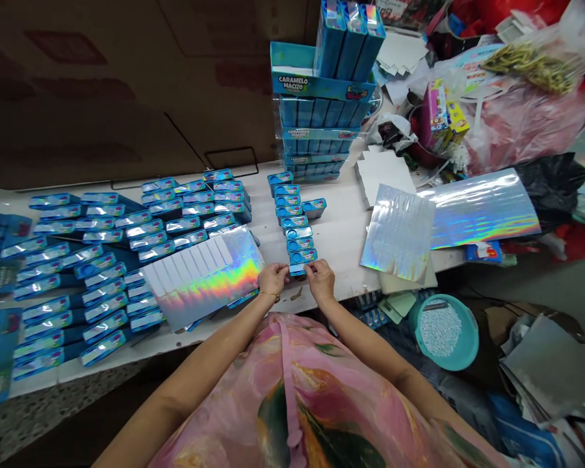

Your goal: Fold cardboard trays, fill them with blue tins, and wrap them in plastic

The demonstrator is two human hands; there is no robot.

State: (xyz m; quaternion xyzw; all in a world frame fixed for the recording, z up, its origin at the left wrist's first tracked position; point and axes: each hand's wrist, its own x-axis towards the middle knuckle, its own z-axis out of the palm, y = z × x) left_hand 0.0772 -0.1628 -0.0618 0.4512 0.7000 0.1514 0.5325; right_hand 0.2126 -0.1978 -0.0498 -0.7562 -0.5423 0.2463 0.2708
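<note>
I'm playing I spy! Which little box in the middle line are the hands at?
The blue box at the end nearest the person; only it has the left hand and right hand at its sides.

Pink floral garment (234,396) — green leaves (273,413), thin golden bracelet (270,294)

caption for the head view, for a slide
Two bare hands press a silvery label strip at the near end of a column of small blue boxes.

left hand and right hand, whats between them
In the head view, a small blue box sits between the left hand and the right hand.
</note>
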